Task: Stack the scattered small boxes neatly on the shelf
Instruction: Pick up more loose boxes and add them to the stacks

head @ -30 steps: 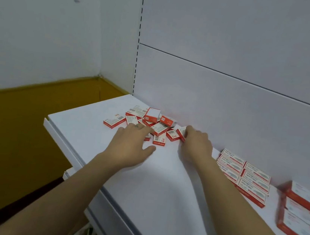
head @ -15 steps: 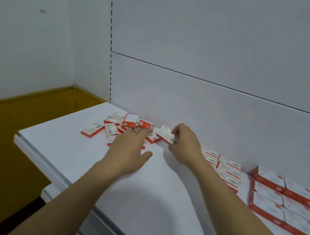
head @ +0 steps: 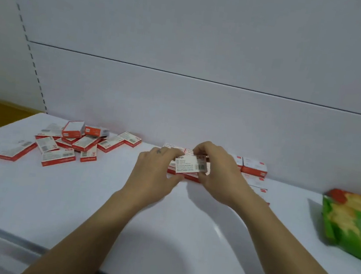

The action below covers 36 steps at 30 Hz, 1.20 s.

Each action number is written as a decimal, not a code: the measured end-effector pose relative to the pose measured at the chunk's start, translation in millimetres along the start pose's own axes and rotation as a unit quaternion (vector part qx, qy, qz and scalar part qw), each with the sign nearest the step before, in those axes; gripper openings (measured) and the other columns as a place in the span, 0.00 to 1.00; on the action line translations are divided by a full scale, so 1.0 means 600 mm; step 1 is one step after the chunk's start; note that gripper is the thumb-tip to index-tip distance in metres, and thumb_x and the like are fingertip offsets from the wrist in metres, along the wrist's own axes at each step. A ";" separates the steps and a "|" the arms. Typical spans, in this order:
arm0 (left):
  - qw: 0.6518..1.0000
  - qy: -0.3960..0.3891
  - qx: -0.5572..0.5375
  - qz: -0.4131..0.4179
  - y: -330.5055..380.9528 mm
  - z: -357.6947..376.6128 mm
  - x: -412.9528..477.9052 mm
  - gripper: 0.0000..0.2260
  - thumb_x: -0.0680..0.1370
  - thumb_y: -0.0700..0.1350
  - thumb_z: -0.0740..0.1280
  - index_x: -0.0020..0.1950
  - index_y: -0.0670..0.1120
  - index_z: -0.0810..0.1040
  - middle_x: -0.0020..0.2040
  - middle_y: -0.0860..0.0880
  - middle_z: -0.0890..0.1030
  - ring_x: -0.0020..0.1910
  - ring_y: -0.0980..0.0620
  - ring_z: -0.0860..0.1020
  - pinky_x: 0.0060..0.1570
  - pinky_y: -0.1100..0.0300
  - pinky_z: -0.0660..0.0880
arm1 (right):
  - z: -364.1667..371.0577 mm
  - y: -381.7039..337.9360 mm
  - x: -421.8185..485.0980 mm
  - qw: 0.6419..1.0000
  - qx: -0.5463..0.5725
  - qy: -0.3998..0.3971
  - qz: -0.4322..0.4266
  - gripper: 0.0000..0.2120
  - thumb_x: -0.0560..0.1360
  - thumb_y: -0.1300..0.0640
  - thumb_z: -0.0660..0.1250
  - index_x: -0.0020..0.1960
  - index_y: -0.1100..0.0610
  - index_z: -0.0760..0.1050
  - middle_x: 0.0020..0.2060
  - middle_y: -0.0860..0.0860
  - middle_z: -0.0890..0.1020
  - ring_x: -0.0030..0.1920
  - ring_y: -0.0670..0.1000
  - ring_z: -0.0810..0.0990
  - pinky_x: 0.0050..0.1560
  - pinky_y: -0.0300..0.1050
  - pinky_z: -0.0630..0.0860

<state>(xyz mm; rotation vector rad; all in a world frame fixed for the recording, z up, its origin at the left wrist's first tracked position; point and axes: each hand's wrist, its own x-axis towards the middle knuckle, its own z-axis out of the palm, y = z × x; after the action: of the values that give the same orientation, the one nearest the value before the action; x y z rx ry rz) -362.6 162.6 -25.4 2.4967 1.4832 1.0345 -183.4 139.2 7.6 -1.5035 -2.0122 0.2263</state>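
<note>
**One small box held in both hands, just short of the tidy rows**

Nearest me is the white shelf (head: 76,203), with both forearms reaching across it. Just in front of the tidy rows (head: 254,168), the left hand (head: 154,174) and right hand (head: 218,175) meet on one small box (head: 190,166). The left hand's fingers curl round its left end, and the right hand pinches its right end between thumb and fingertips. The box is lifted and tipped, its printed white face towards us, hovering over the near edge of the rows.

It looks like light, stiff card with crisp corners. I would guess it weighs almost nothing and will not crush under a gentle pinch. Holding it by the two short ends, as here, leaves the long sides free to square up against its neighbours.

Well to the left of the rows lies the scattered heap (head: 78,144) — red-and-white boxes at every angle, some lying on top of others. Well to the right of the rows is a green snack bag (head: 355,226). Behind the rows is the plain back panel (head: 201,107).
</note>
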 end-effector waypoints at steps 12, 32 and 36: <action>0.993 0.041 -0.107 -0.009 0.007 0.036 -0.042 0.21 0.69 0.51 0.75 0.59 0.60 0.71 0.58 0.58 0.77 0.54 0.63 0.70 0.57 0.61 0.69 | 0.011 0.033 -0.062 0.979 0.158 0.058 0.114 0.30 0.68 0.66 0.73 0.66 0.49 0.70 0.55 0.42 0.79 0.52 0.38 0.78 0.50 0.36 0.79; 0.952 0.018 -0.303 -0.048 0.026 0.027 -0.054 0.22 0.66 0.50 0.78 0.55 0.59 0.74 0.51 0.62 0.80 0.51 0.57 0.78 0.48 0.69 0.74 | 0.015 -0.018 -0.084 0.748 0.617 -0.043 0.241 0.14 0.81 0.55 0.57 0.57 0.60 0.78 0.50 0.59 0.85 0.50 0.60 0.84 0.53 0.55 0.81; 0.917 0.000 -0.387 -0.094 0.022 0.023 -0.050 0.23 0.64 0.44 0.79 0.54 0.58 0.76 0.49 0.58 0.82 0.48 0.54 0.80 0.45 0.66 0.77 | 0.014 -0.007 -0.083 0.808 0.532 0.004 0.253 0.09 0.80 0.59 0.61 0.54 0.56 0.80 0.47 0.53 0.86 0.47 0.52 0.85 0.42 0.45 0.80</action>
<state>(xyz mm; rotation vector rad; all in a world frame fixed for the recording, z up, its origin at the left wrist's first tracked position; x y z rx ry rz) -354.0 135.3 -46.8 1.7589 0.9939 1.2576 -183.3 94.2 -15.4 -1.1681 -1.0100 1.3091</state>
